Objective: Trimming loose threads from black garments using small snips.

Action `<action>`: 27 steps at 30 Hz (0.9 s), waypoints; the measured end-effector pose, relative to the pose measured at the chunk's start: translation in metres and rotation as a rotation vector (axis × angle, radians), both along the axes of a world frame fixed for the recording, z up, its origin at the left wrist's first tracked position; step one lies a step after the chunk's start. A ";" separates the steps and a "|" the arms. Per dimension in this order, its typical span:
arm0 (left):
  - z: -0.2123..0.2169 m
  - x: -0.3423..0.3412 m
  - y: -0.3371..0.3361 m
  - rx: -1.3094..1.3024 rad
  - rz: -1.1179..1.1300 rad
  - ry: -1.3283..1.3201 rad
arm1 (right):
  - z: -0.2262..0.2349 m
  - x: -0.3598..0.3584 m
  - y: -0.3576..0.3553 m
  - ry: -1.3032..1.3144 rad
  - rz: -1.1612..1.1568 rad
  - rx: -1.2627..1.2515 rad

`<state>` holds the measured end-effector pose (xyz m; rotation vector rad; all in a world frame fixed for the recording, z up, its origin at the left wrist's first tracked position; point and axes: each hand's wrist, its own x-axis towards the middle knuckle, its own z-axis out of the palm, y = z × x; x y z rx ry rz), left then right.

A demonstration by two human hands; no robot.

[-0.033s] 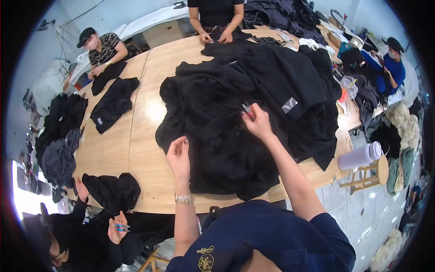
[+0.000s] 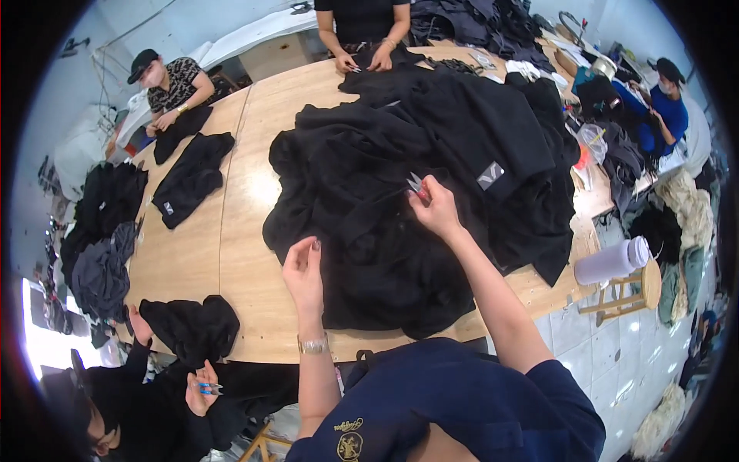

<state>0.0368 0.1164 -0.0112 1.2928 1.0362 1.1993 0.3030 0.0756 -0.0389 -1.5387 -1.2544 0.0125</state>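
Observation:
A large heap of black garments (image 2: 362,208) is spread over the table in front of me. My right hand (image 2: 436,206) is closed around red-handled thread snips (image 2: 416,185); their metal blades stand apart, over the cloth. At the heap's left front edge is my left hand (image 2: 304,271), thumb and fingertips drawn together in a pinch. Whatever lies between those fingertips is too small to make out. Right of the snips, a black garment bears a pale square patch (image 2: 490,176).
The wooden table (image 2: 250,254) holds other black garments (image 2: 192,179) on the left. Several people work around it; one at lower left holds blue snips (image 2: 208,389). A lilac bottle (image 2: 612,262) and a wooden stool (image 2: 650,285) are at the right edge.
The snips' blades now show more clearly spread apart. My left hand has shifted very slightly; the heap lies as before.

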 end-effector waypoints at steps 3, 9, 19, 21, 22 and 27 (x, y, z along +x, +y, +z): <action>0.019 -0.005 -0.034 -0.059 -0.093 -0.060 | -0.005 -0.007 -0.003 -0.007 -0.037 -0.005; 0.000 -0.016 -0.049 -0.155 -0.104 0.365 | -0.011 -0.007 -0.008 -0.025 -0.070 0.026; -0.010 0.028 -0.038 -0.496 -0.454 0.670 | 0.020 -0.025 -0.031 0.141 -0.115 -0.015; -0.014 0.028 -0.037 -0.508 -0.514 0.569 | 0.030 -0.033 -0.043 0.081 -0.129 0.086; -0.015 0.023 -0.038 -0.518 -0.499 0.564 | 0.035 -0.040 -0.052 0.025 -0.065 0.086; -0.019 0.002 -0.037 -0.641 -0.583 0.162 | 0.025 -0.062 -0.084 -0.056 0.283 -0.178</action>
